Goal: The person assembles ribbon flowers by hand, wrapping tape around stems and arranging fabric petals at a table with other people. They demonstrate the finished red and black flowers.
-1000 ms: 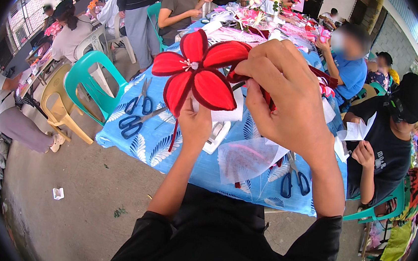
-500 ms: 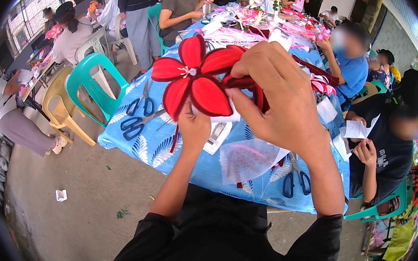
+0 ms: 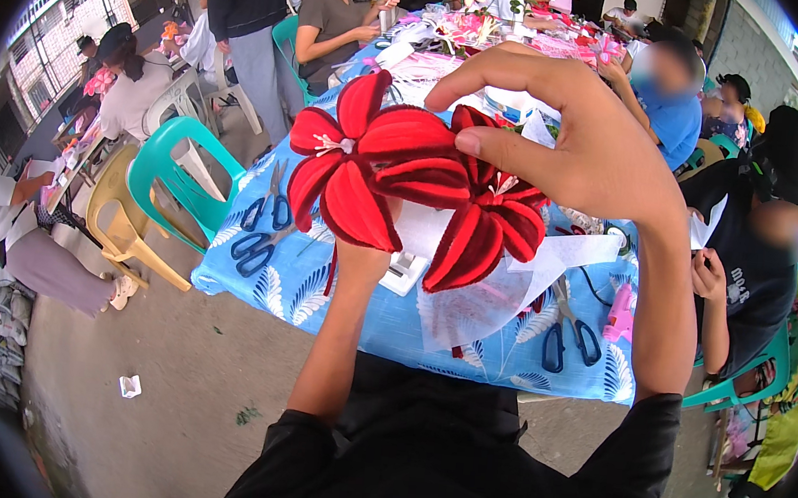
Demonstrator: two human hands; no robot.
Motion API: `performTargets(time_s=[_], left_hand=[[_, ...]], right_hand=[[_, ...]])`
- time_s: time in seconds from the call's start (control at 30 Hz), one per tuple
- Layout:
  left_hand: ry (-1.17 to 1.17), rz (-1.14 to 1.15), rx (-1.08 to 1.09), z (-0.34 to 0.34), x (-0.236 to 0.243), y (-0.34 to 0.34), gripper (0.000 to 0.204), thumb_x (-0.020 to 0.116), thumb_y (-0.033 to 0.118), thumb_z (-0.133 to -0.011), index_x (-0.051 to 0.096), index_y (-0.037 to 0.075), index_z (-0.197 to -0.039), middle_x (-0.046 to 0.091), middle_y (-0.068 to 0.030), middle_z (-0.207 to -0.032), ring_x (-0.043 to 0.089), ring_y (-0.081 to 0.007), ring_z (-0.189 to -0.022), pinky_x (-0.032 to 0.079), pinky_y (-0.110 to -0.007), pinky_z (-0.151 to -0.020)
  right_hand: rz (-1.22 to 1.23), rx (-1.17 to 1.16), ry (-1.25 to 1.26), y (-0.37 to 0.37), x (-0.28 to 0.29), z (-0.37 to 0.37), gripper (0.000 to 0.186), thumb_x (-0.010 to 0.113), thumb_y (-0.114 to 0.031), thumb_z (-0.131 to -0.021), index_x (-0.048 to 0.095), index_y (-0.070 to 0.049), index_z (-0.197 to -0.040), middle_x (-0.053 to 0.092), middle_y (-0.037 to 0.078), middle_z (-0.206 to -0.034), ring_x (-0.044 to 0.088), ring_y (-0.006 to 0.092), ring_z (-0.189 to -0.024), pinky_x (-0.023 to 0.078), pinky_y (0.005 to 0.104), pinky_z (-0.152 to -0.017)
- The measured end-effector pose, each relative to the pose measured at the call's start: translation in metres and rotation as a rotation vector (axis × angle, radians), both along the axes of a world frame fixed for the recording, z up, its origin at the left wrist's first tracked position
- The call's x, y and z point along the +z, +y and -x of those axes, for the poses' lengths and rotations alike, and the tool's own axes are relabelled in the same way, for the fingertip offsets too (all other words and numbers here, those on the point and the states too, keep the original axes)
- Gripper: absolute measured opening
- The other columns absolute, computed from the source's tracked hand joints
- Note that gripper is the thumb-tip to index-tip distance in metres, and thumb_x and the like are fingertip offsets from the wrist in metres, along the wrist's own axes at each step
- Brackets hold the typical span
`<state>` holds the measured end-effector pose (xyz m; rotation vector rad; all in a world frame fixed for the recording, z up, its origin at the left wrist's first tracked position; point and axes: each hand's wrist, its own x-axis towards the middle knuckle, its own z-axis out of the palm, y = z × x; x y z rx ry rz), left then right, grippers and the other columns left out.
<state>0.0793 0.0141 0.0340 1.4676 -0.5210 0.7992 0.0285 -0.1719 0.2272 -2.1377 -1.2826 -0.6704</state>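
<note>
In the head view, our left hand (image 3: 363, 257) grips the red flower (image 3: 352, 183) from below, some fingers hidden behind its petals. Just right of that flower we see a second red flower (image 3: 515, 229). Our right hand (image 3: 601, 158) arches, thumb and fingers spread, right of the red flower; we cannot tell whether the thumb touches petals. Dark-handled scissors (image 3: 253, 254) lie left of the red flower

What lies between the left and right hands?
Two flowers, both red: the left flower, at the left hand, and the right flower, by the right hand. The head view shows it.
</note>
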Motion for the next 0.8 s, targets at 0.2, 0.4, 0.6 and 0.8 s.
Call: performTargets(time_s=[0.2,0.4,0.6,0.8], left_hand=[[0.111,-0.032,-0.239,-0.001,0.002,0.006,0.037,0.055,0.017,-0.092,0.048,0.002,-0.125,0.054,-0.0140,-0.122,0.052,-0.0282,-0.114,0.038,-0.039,-0.096],[0.047,0.209,-0.356,-0.006,0.002,-0.005,0.036,0.064,0.018,-0.088,0.055,0.004,-0.119,0.061,-0.0085,-0.113,0.060,-0.0192,-0.102,0.049,-0.032,-0.086],[0.101,0.199,-0.263,0.004,0.013,-0.009,0.034,0.062,0.018,-0.089,0.053,0.001,-0.117,0.061,-0.0098,-0.110,0.059,-0.0206,-0.101,0.044,-0.034,-0.088],[0.092,0.207,-0.137,0.012,0.016,-0.011,0.033,0.060,0.016,-0.090,0.053,0.000,-0.119,0.061,-0.0085,-0.109,0.059,-0.0166,-0.099,0.046,-0.030,-0.086]], right_hand=[[0.007,0.030,0.091,-0.002,-0.001,0.001,0.021,0.062,-0.006,-0.081,0.064,0.002,-0.100,0.066,0.014,-0.093,0.065,0.0243,-0.084,0.050,0.0330,-0.079],[0.047,-0.021,0.097,-0.001,0.001,0.004,0.021,0.061,-0.006,-0.081,0.063,0.004,-0.099,0.066,0.015,-0.090,0.065,0.0245,-0.083,0.051,0.0333,-0.077],[0.001,-0.084,0.105,0.003,0.000,0.007,0.023,0.066,-0.009,-0.078,0.062,0.003,-0.097,0.064,0.015,-0.082,0.064,0.0235,-0.078,0.050,0.0332,-0.072],[-0.109,0.004,0.104,0.009,-0.007,0.002,0.025,0.069,-0.011,-0.078,0.058,0.000,-0.097,0.060,0.009,-0.076,0.061,0.0187,-0.075,0.047,0.0301,-0.066]])
